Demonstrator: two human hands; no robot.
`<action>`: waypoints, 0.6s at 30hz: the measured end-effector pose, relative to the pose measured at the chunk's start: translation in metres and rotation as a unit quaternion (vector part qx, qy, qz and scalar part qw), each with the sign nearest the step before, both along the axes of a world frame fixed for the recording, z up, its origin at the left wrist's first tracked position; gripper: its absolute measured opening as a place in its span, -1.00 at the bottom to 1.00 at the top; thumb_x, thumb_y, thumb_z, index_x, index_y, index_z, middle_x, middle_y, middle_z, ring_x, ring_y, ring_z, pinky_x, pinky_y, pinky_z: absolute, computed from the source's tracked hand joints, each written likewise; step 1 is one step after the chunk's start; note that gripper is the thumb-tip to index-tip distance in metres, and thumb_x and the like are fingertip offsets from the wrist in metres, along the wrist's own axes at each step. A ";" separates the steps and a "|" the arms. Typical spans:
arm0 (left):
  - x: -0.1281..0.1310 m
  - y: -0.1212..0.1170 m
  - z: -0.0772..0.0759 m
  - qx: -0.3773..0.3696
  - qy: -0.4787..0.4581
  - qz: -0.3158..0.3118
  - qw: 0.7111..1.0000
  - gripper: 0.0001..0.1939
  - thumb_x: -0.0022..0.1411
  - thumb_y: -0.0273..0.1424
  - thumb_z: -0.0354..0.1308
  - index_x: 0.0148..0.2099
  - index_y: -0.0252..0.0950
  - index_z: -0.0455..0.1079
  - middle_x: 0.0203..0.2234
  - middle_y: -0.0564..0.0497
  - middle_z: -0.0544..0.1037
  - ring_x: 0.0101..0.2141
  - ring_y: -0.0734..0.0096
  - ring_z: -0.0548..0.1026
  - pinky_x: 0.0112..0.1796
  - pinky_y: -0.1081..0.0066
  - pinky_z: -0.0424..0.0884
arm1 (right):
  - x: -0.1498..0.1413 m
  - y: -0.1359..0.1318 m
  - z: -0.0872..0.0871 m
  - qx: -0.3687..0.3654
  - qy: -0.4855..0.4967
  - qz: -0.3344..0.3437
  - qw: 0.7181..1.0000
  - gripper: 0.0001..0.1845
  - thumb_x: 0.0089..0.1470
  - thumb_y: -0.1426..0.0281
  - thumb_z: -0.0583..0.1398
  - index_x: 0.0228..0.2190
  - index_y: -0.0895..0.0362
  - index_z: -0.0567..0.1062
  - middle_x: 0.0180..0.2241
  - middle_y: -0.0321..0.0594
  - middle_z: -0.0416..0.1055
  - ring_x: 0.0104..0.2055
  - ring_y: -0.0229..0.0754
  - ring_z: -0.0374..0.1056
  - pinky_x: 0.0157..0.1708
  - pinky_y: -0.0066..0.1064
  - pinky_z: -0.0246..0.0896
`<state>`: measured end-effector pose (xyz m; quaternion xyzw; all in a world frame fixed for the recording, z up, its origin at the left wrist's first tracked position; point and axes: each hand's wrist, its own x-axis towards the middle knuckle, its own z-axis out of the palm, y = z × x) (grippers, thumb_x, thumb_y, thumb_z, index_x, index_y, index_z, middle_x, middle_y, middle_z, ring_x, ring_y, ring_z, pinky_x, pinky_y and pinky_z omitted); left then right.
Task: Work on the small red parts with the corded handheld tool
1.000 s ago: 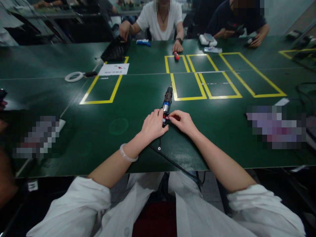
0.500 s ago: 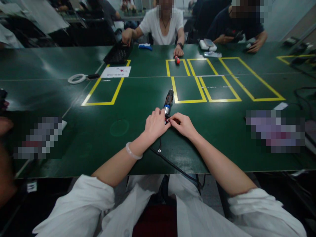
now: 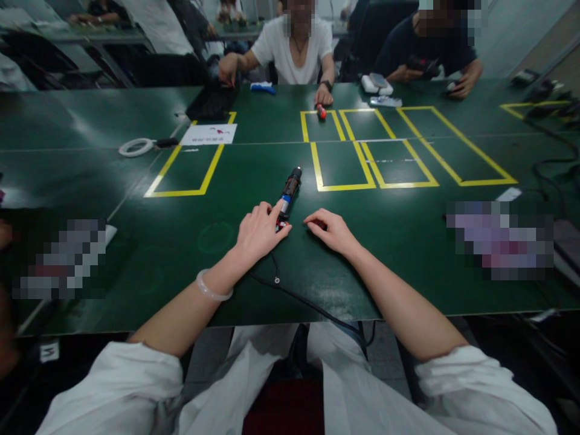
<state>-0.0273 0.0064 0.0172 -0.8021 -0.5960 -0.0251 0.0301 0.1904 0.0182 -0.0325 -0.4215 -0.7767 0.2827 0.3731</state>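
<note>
A slim cylindrical power tool [image 3: 290,187] lies slanted on the green table, with a black front end, a brown-black middle and a blue and silver band. Small red and dark parts show at its rear, partly hidden. My left hand [image 3: 260,228] is closed around that rear end, its index finger along the silver band. A black cord with a ring terminal [image 3: 277,280] runs out below the left wrist. To the right of the tool and apart from it, my right hand [image 3: 333,231] has thumb and fingertips drawn together; whatever they may hold cannot be made out.
Yellow tape frames [image 3: 344,187] mark the table [image 3: 385,254]. A white card [image 3: 208,134], a black tray [image 3: 211,103] and a white cable coil [image 3: 136,147] are at the far left. Across sits a person, one hand by a red object [image 3: 321,112]. Blurred-out items lie at both sides.
My left hand has shifted left with the tool, which is turned a little. My right hand has come away from the tool's rear end, where its fingertips were touching.
</note>
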 end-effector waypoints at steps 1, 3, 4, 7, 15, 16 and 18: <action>-0.007 0.001 0.001 0.001 0.004 0.006 1.000 -0.36 0.36 -0.04 -0.04 0.38 -0.16 0.08 0.00 -0.23 0.36 -0.04 0.01 0.40 -0.09 0.19 0.35 | 0.000 0.000 0.000 0.000 -0.002 0.001 1.000 -0.84 0.20 0.41 0.15 -0.26 0.13 0.54 -0.34 -0.21 0.42 -0.38 -0.24 0.31 -0.32 -0.37 0.22; -0.024 0.004 0.002 0.003 0.014 0.022 1.000 -0.35 0.36 -0.02 -0.07 0.39 -0.16 0.08 0.02 -0.25 0.36 -0.05 -0.01 0.40 -0.09 0.17 0.36 | 0.000 0.001 -0.001 -0.002 -0.005 0.003 1.000 -0.84 0.20 0.41 0.15 -0.26 0.12 0.55 -0.34 -0.22 0.42 -0.38 -0.24 0.31 -0.32 -0.37 0.22; -0.033 0.007 0.002 0.004 0.020 0.031 0.999 -0.34 0.36 -0.01 -0.08 0.39 -0.17 0.07 0.02 -0.26 0.36 -0.05 -0.03 0.40 -0.10 0.16 0.36 | 0.000 0.001 -0.001 -0.003 -0.005 0.004 1.000 -0.84 0.20 0.41 0.15 -0.26 0.11 0.55 -0.34 -0.22 0.42 -0.38 -0.24 0.30 -0.32 -0.38 0.21; -0.063 0.015 0.004 0.000 0.041 0.068 0.997 -0.32 0.36 0.00 -0.13 0.40 -0.19 0.05 0.03 -0.29 0.35 -0.05 -0.09 0.40 -0.12 0.12 0.37 | 0.000 0.001 -0.002 -0.011 -0.008 0.001 1.000 -0.84 0.20 0.40 0.15 -0.27 0.11 0.55 -0.35 -0.23 0.42 -0.39 -0.25 0.30 -0.32 -0.38 0.21; -0.160 0.041 0.010 -0.025 0.070 0.184 0.980 -0.31 0.37 0.02 -0.17 0.41 -0.21 0.05 0.09 -0.30 0.33 -0.01 -0.07 0.37 -0.06 0.11 0.32 | -0.001 0.000 0.000 -0.017 -0.011 0.000 1.000 -0.84 0.20 0.39 0.15 -0.28 0.10 0.55 -0.35 -0.22 0.44 -0.39 -0.24 0.31 -0.33 -0.38 0.21; -0.171 0.045 0.011 -0.031 0.082 0.195 0.977 -0.30 0.38 0.02 -0.18 0.41 -0.22 0.04 0.09 -0.30 0.34 -0.02 -0.06 0.36 -0.06 0.12 0.32 | -0.001 0.000 0.000 -0.017 -0.012 0.000 1.000 -0.84 0.20 0.39 0.15 -0.28 0.10 0.56 -0.35 -0.21 0.44 -0.39 -0.24 0.31 -0.33 -0.37 0.21; -0.193 0.052 0.012 -0.041 0.109 0.224 0.968 -0.29 0.38 0.04 -0.22 0.41 -0.25 0.01 0.10 -0.28 0.33 -0.02 -0.02 0.34 -0.06 0.15 0.30 | -0.001 0.000 0.000 -0.017 -0.013 0.000 1.000 -0.84 0.20 0.39 0.15 -0.28 0.11 0.56 -0.34 -0.21 0.45 -0.39 -0.23 0.31 -0.33 -0.37 0.21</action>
